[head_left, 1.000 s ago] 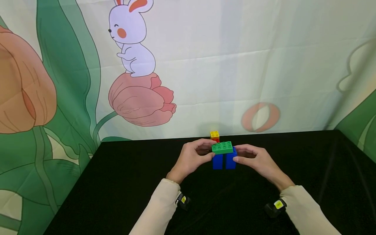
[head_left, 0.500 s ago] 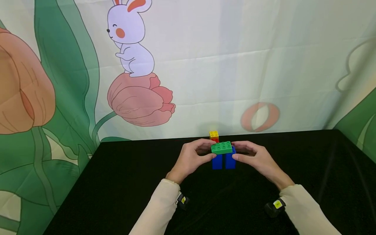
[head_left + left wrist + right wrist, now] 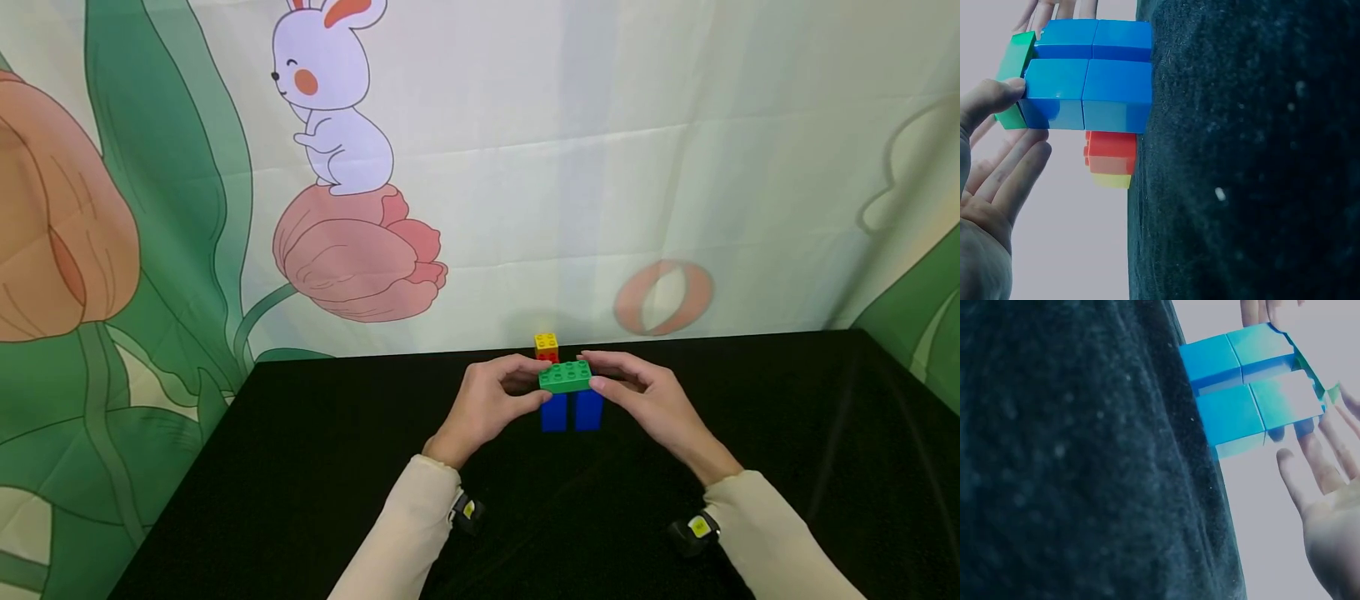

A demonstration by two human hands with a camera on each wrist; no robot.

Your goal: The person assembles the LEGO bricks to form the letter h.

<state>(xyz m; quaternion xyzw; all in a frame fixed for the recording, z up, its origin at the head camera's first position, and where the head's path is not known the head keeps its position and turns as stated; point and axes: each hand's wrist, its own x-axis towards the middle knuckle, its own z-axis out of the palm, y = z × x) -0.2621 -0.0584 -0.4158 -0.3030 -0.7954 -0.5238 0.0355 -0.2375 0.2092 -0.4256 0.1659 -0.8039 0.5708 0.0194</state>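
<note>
A green building brick (image 3: pixel 566 377) with studs on top lies across two upright stacks of blue bricks, the left stack (image 3: pixel 554 414) and the right stack (image 3: pixel 588 412). A narrow gap parts the stacks. My left hand (image 3: pixel 486 402) pinches the green brick's left end, its thumb in front and fingers behind. At the right end, my right hand (image 3: pixel 658 404) pinches the same brick between thumb and fingers. In the left wrist view each blue stack (image 3: pixel 1087 94) is two bricks high. The green brick seems slightly tilted on the blue stack in that view.
Behind the stacks stands a yellow brick (image 3: pixel 547 342) on a red brick (image 3: pixel 551 356), close to the far edge of the black-covered table (image 3: pixel 360 467). A printed cloth (image 3: pixel 510 208) hangs beyond that edge.
My right hand has moved up and left, from the side of the right blue stack onto the green brick's right end. My left hand has stayed in place.
</note>
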